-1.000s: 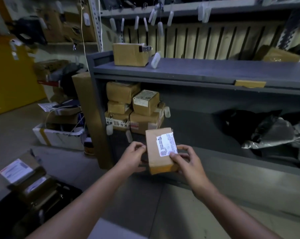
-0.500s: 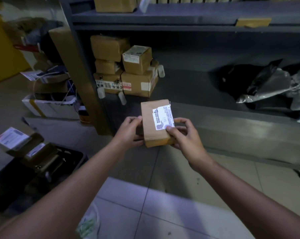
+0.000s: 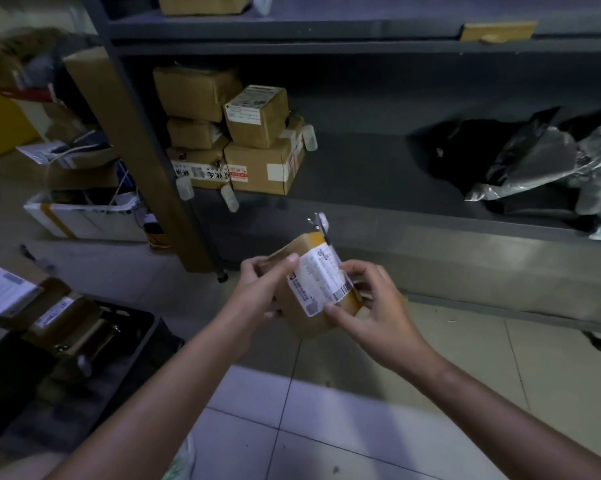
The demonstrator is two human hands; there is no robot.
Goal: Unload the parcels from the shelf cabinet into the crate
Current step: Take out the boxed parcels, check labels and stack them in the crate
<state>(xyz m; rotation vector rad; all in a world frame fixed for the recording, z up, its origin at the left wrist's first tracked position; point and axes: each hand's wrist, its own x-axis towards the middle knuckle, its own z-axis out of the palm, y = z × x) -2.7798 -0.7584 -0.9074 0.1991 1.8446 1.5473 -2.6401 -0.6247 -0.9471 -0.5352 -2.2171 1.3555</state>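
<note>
A small brown cardboard parcel [image 3: 309, 323] with a white printed shipping label [image 3: 318, 284] is held in both hands at the centre of the frame, above the pale tiled floor [image 3: 292, 427] and in front of the grey metal shelf cabinet [image 3: 361, 202]. The parcel is tilted, with its label turned upward. The left hand [image 3: 261, 292] is curled round the parcel's left edge, with the thumb laid on its upper face. The right hand [image 3: 375, 317] grips the right edge, and the thumb is pressed at the label's lower corner.

On the left of the cabinet's lower shelf, a stack of brown cardboard boxes [image 3: 230, 133] is seen. Crumpled black and silver plastic mailer bags [image 3: 534, 157] lie at the right of the same shelf.

A black plastic crate [image 3: 146, 327] is seen at the lower left of the frame, well apart from the held parcel, with several labelled cardboard parcels [image 3: 56, 317] piled in it.
</note>
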